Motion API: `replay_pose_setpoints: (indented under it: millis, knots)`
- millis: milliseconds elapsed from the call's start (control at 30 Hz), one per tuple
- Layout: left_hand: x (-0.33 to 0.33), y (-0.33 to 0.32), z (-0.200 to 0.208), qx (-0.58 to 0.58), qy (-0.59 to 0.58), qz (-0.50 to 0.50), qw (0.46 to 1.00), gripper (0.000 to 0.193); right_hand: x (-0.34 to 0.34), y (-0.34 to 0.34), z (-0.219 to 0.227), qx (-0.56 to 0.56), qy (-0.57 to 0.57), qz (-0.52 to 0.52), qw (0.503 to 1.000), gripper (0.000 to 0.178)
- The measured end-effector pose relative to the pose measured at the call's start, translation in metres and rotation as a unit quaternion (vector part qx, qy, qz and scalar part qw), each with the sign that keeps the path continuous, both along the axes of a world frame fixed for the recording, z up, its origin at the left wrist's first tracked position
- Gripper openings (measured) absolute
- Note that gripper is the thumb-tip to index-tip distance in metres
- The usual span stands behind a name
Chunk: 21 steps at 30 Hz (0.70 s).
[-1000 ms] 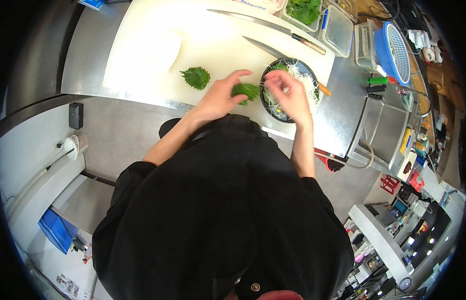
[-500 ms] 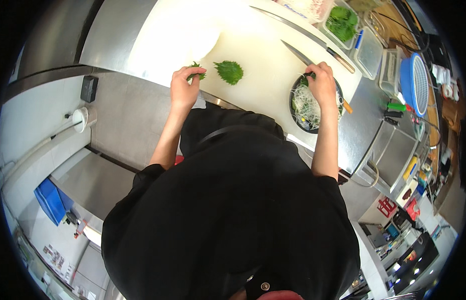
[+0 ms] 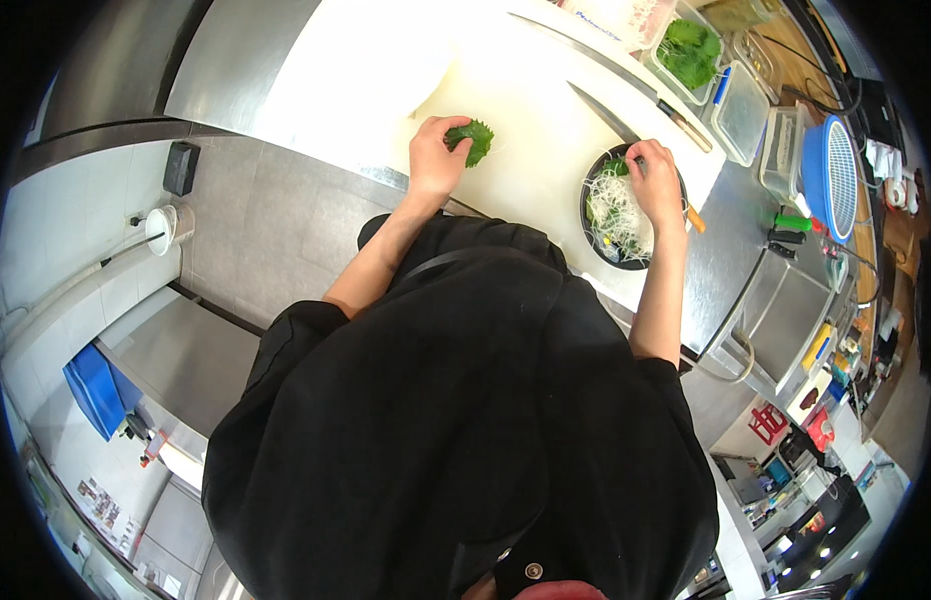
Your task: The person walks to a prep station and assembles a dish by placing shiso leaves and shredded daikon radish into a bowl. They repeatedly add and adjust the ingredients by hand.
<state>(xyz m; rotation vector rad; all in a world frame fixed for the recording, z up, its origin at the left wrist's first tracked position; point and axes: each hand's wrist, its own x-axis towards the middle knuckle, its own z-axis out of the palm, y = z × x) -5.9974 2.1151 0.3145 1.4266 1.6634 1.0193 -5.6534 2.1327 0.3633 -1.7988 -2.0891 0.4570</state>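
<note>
My left hand (image 3: 437,160) pinches a green shiso leaf (image 3: 474,143) by its left side, over the white cutting board (image 3: 530,130). Only this one leaf shows there. To the right, my right hand (image 3: 657,183) reaches over a round black bowl (image 3: 589,228), its fingers curled together at the far side. The bowl holds white shredded strands (image 3: 612,198), with a green leaf (image 3: 618,167) close to the fingertips. Whatever lies between those fingertips is hidden.
A short knife (image 3: 600,110) lies beyond the bowl, and a long knife (image 3: 610,65) behind it. Farther back stand a tub of green leaves (image 3: 689,54), a clear lid (image 3: 738,115) and a blue basket (image 3: 830,178). A sink (image 3: 790,310) sits at the right.
My left hand has moved right from the board's near edge, where it held a leaf, to the leaf lying on the board. My right hand has shifted slightly, still over the bowl.
</note>
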Motion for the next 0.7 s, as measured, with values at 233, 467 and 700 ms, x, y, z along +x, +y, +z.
replay_pose_setpoints:
  millis: [233,467,700]
  knots:
    - [-0.011,0.0,-0.009,0.038,0.13,-0.034,0.99,0.041,-0.005,0.0,-0.008,0.001,-0.026,0.012,1.0,0.014]
    - [-0.026,-0.01,0.014,0.138,0.22,-0.024,0.965,0.059,0.011,-0.02,0.021,0.058,0.06,-0.092,0.992,0.007]
    - [-0.002,-0.01,0.044,-0.006,0.022,-0.115,0.993,0.044,0.022,-0.042,0.03,-0.046,0.27,-0.198,0.941,0.003]
